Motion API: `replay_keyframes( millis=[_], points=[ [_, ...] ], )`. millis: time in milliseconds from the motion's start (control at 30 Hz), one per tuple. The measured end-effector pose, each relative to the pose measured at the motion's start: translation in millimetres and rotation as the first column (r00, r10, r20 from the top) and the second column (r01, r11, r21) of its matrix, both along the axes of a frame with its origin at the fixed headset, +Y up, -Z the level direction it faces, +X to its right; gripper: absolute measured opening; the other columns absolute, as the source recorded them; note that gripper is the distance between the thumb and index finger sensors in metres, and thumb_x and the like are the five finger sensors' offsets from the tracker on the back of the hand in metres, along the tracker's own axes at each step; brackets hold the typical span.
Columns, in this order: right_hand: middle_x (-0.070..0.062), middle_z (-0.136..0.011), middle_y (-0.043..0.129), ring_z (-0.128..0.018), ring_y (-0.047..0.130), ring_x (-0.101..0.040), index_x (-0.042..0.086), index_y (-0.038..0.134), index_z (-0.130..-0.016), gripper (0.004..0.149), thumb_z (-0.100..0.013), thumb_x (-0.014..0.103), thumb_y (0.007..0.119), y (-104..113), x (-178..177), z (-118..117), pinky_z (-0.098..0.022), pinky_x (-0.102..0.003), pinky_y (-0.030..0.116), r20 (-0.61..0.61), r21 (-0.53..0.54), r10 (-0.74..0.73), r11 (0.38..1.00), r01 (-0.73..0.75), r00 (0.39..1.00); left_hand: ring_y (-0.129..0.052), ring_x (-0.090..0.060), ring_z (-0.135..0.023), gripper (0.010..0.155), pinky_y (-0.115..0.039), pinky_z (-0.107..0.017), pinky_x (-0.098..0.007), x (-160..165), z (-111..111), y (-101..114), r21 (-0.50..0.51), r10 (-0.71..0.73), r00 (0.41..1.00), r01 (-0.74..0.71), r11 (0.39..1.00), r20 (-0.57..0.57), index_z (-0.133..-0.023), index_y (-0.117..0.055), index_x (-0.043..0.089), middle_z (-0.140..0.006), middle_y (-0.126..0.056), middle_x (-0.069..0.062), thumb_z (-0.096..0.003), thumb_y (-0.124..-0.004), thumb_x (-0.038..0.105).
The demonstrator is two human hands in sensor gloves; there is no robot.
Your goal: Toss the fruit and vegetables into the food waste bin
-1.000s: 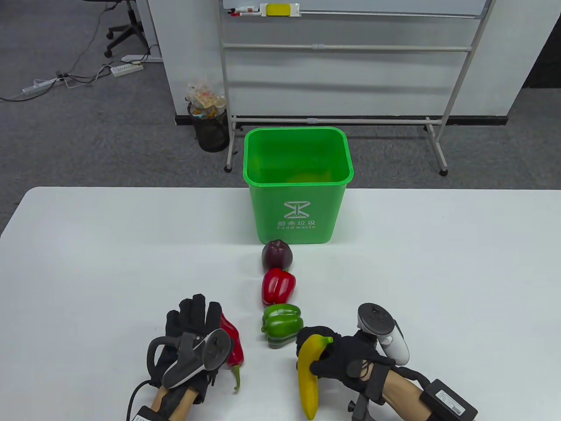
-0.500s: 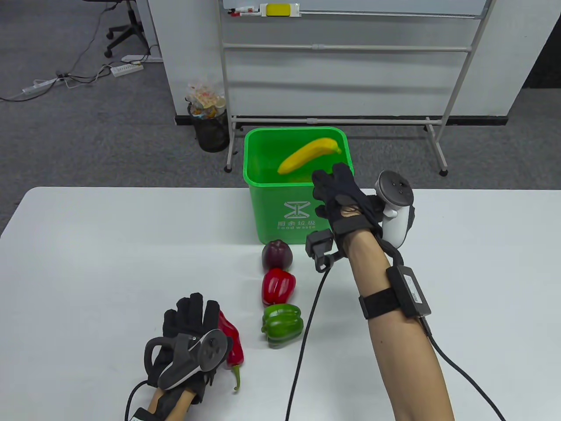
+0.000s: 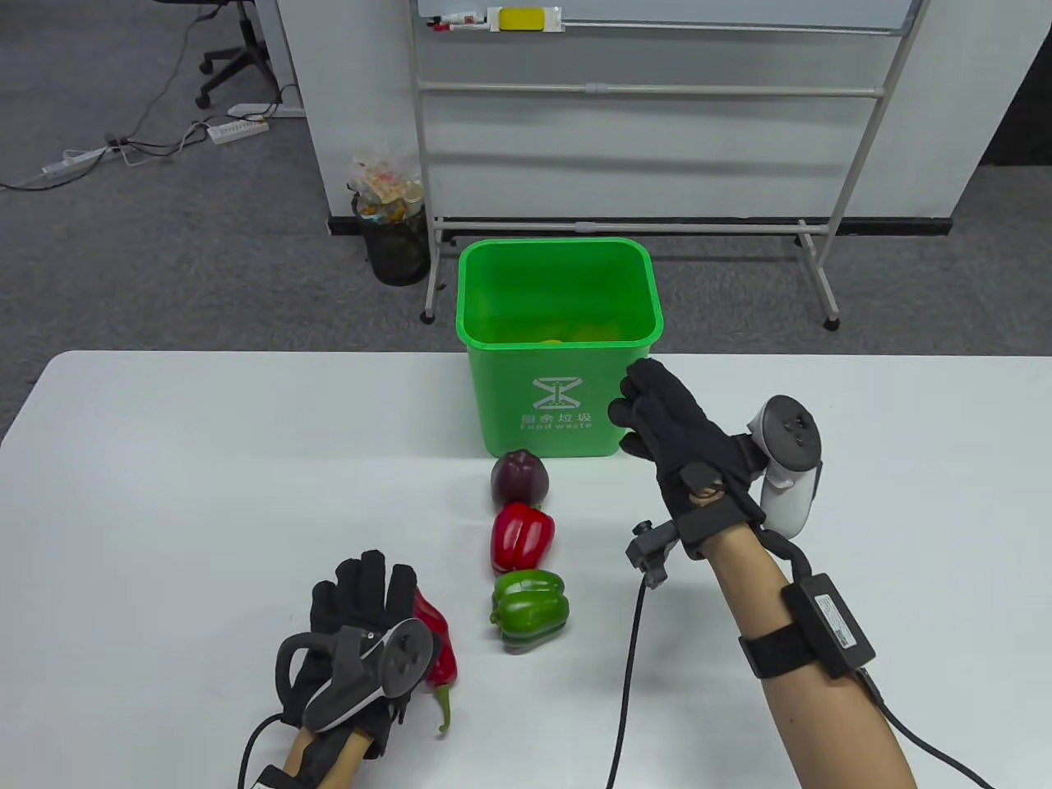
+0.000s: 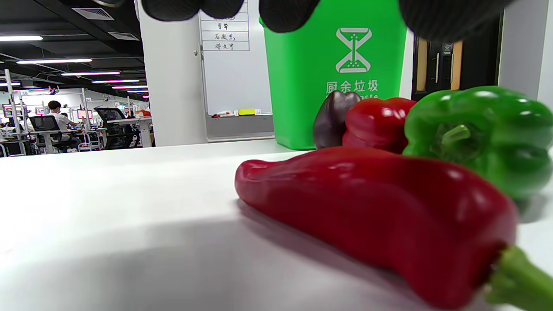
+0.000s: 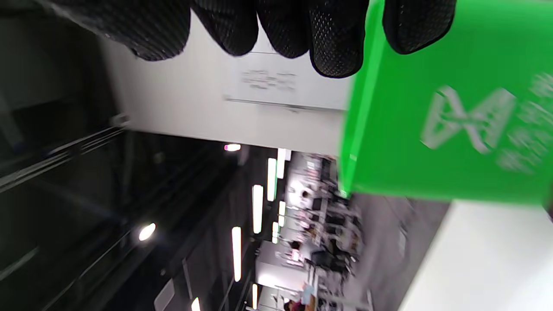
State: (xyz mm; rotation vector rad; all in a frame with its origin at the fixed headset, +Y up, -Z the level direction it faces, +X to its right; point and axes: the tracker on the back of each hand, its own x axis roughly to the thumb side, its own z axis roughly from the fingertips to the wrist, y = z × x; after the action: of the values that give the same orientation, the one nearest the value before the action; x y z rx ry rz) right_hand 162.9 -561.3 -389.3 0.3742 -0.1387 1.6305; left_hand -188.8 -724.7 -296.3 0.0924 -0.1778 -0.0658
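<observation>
Food waste bin (image 3: 559, 345) is standing just left of the empty right hand (image 3: 678, 436), fingers loosely spread; the flat left hand (image 3: 362, 625) is lying beside a long red pepper (image 3: 436, 637).

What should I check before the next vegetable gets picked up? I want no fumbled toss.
1. Right hand free, holding nothing: ok.
2. Green bin upright, mouth open: ok.
3. Green pepper, red bell pepper and purple vegetable lie apart from both hands: ok.
4. Left hand beside long red pepper; grip on it: cannot tell.
5. Room left in bin: cannot tell.
</observation>
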Motion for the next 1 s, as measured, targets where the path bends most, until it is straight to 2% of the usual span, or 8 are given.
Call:
replay_keyframes(
  millis=[133,267,300,433,500,700,867,1000],
  points=[
    [-0.013,-0.112,0.052,-0.103,0.065,-0.044,0.017,0.056,-0.106,0.067,-0.046,0.042,0.072,16,3,47,-0.072,-0.07,0.05,0.031,0.297,0.23,0.927,-0.229,0.973,-0.044,-0.055,-0.102,0.084,-0.043,-0.07,-0.072,-4,-1,-2,-0.003,-0.009,1.0,0.009,1.0,-0.007,-0.106,-0.044,0.015,-0.113,-0.031,-0.025,-0.0394,-0.066,0.062],
    [-0.013,-0.11,0.057,-0.102,0.068,-0.044,0.017,0.061,-0.103,0.065,-0.044,0.039,0.074,4,1,92,-0.073,-0.069,0.049,0.155,0.558,0.461,0.689,-0.463,0.874,-0.044,-0.055,-0.102,0.084,-0.043,-0.07,-0.072,-6,-2,-3,-0.004,-0.011,1.0,0.011,1.0,-0.016,-0.106,-0.044,0.015,-0.113,-0.031,-0.026,-0.0394,-0.066,0.062],
    [-0.012,-0.11,0.058,-0.102,0.069,-0.043,0.017,0.063,-0.103,0.064,-0.044,0.039,0.074,-8,2,106,-0.074,-0.069,0.048,0.257,0.591,0.547,0.563,-0.578,0.797,-0.044,-0.055,-0.102,0.084,-0.043,-0.07,-0.072,-6,-3,-3,-0.007,-0.013,1.0,0.013,1.0,-0.017,-0.106,-0.044,0.015,-0.113,-0.031,-0.026,-0.0394,-0.066,0.062],
    [-0.009,-0.111,0.058,-0.104,0.067,-0.041,0.02,0.063,-0.103,0.065,-0.042,0.041,0.076,-48,9,124,-0.076,-0.071,0.043,0.466,0.526,0.718,0.246,-0.814,0.518,-0.044,-0.055,-0.102,0.084,-0.043,-0.07,-0.072,-3,-3,-6,-0.015,-0.026,1.0,0.026,1.0,-0.014,-0.106,-0.044,0.015,-0.113,-0.031,-0.026,-0.0395,-0.066,0.062],
    [-0.008,-0.113,0.054,-0.107,0.062,-0.04,0.022,0.06,-0.104,0.067,-0.042,0.042,0.077,-65,18,124,-0.077,-0.072,0.039,0.485,0.458,0.779,0.162,-0.874,0.398,-0.044,-0.055,-0.102,0.084,-0.043,-0.07,-0.072,-2,-3,-7,-0.02,-0.032,0.999,0.032,0.999,-0.011,-0.106,-0.044,0.015,-0.113,-0.031,-0.026,-0.0396,-0.066,0.062],
    [-0.006,-0.117,0.042,-0.112,0.05,-0.039,0.026,0.053,-0.107,0.071,-0.042,0.044,0.077,-106,65,108,-0.078,-0.073,0.031,0.406,0.245,0.872,0.183,-0.952,0.272,-0.044,-0.055,-0.102,0.084,-0.043,-0.07,-0.072,2,-3,-8,-0.018,-0.037,0.999,0.037,0.999,-0.004,-0.106,-0.044,0.015,-0.113,-0.031,-0.025,-0.0398,-0.066,0.062],
    [-0.008,-0.116,0.04,-0.112,0.048,-0.04,0.024,0.054,-0.107,0.07,-0.043,0.042,0.076,-124,99,88,-0.077,-0.074,0.03,0.308,0.052,0.908,0.283,-0.958,0.285,-0.044,-0.054,-0.103,0.083,-0.043,-0.071,-0.072,0,-3,-4,0.003,0.002,1.0,-0.002,1.0,0.0,-0.106,-0.045,0.016,-0.113,-0.03,-0.025,-0.0399,-0.066,0.061],
    [-0.008,-0.116,0.041,-0.112,0.049,-0.04,0.024,0.055,-0.106,0.069,-0.043,0.042,0.076,-125,109,84,-0.077,-0.073,0.031,0.289,0.015,0.906,0.32,-0.947,0.31,-0.04,-0.052,-0.105,0.071,-0.039,-0.073,-0.072,-3,-5,13,0.027,0.092,0.991,-0.095,0.995,0.1,-0.104,-0.052,0.02,-0.114,-0.03,-0.019,-0.043,-0.074,0.049]
  ],
)
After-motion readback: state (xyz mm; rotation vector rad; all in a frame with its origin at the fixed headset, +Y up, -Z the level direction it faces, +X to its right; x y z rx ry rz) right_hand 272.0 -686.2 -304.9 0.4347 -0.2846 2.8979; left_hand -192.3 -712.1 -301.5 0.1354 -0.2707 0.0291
